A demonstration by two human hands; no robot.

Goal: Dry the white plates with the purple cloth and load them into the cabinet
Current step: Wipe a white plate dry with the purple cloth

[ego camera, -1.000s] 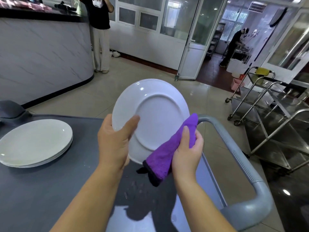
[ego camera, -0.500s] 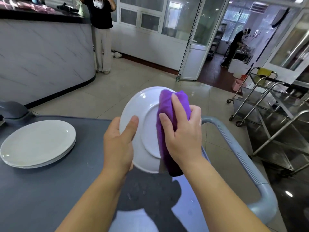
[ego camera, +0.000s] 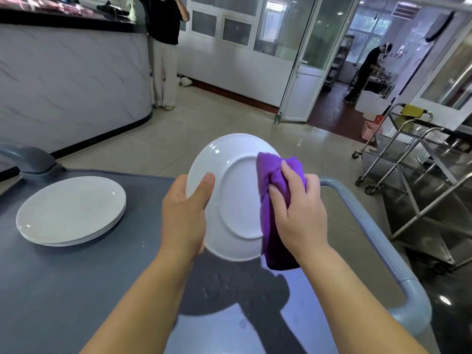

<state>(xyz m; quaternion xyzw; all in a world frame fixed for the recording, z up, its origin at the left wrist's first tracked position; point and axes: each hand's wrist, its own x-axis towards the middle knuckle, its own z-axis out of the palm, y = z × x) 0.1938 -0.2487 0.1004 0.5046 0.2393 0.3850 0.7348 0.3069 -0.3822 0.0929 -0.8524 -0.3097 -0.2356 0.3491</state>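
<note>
The soft purple cloth (ego camera: 270, 175) has been swept off the middle of the underside and out to the right rim, so more of the raised foot ring is uncovered now than half a second ago. The round white plate (ego camera: 229, 200) itself is kept much where it was: held up in the air over the near end of the grey cart top (ego camera: 63, 290), tipped on edge, underside turned toward the camera and eating face pointed away toward the floor beyond. Seen this way it reads as an oval, its long axis running nearly upright.

The left rim is gripped by the left hand (ego camera: 184, 215), thumb laid across the underside, fingers hidden behind. The cloth is bunched under the curled fingers of the right hand (ego camera: 298, 210) and pressed against the rim, its long axis hanging top to bottom with the tail dropped below the plate's edge.

Water drops (ego camera: 217, 284) are seen on the cart top beneath. A stack of white plates (ego camera: 71, 210) is left lying flat at the far left of the cart, well apart from the hands. The pale cart handle (ego camera: 378, 238) is curved round to the right, with steel trolleys (ego camera: 421, 200) parked beyond it.
</note>
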